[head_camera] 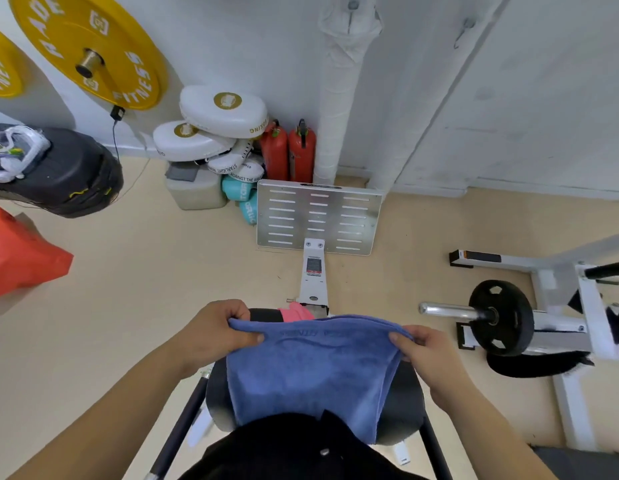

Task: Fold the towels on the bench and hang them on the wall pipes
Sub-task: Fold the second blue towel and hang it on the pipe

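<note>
step: folding blue towel over bench | left hand and right hand pinched its top corners | next: likely bring corners together evenly

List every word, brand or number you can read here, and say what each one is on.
"FITNESS": big yellow weight plate on the wall; its other letters are cut off.
"STARLIGHT": white boxing pads, on one's side band.
"AGAINGT THE W...": another pad's band, partly hidden.
Blue towel: embossed lettering, too faint to read.
Sticker on the bench post: too small to read.
Teal gloves: lettering only partly visible.
</note>
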A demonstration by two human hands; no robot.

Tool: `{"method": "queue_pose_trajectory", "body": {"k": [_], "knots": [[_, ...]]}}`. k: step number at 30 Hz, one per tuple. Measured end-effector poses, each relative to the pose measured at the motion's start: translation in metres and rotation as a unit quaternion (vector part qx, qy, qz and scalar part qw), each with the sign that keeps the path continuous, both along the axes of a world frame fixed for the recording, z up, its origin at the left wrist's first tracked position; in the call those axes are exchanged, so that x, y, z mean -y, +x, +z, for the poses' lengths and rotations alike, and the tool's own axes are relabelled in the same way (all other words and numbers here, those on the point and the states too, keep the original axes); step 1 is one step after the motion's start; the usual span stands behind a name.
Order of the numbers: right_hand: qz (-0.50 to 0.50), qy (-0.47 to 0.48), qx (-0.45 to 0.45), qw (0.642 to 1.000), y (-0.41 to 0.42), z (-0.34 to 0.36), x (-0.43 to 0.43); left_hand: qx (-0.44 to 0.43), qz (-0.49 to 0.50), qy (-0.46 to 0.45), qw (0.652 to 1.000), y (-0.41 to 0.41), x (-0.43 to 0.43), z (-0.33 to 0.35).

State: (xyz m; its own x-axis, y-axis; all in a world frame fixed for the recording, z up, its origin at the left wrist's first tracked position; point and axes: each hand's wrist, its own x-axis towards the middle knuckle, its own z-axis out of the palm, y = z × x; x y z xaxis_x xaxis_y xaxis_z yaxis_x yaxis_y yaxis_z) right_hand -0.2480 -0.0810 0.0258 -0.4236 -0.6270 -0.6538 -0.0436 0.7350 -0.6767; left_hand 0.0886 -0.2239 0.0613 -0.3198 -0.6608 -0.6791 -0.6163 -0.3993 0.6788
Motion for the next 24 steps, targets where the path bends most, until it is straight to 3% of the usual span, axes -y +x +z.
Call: {"method": "queue_pose_trajectory", "body": {"k": [6, 14, 20, 24], "knots": [[0.044, -0.08, -0.004, 0.996, 0.007, 0.085, -0.003, -0.043, -0.007, -0.029, 0.999, 0.024, -0.001, 0.056], [0.042, -0.17, -0.125, 0.977, 0.02, 0.157, 0.023, -0.073, -0.005, -0.202, 0.977, 0.011, 0.028, 0.098], [-0.009, -0.146, -0.158, 0.977, 0.029, 0.144, 0.001, -0.088, -0.049, -0.257, 0.961, 0.024, 0.016, 0.06], [-0.022, -0.083, -0.168, 0.982, 0.044, 0.098, -0.023, -0.024, -0.049, -0.247, 0.967, 0.037, -0.011, 0.007]]}}
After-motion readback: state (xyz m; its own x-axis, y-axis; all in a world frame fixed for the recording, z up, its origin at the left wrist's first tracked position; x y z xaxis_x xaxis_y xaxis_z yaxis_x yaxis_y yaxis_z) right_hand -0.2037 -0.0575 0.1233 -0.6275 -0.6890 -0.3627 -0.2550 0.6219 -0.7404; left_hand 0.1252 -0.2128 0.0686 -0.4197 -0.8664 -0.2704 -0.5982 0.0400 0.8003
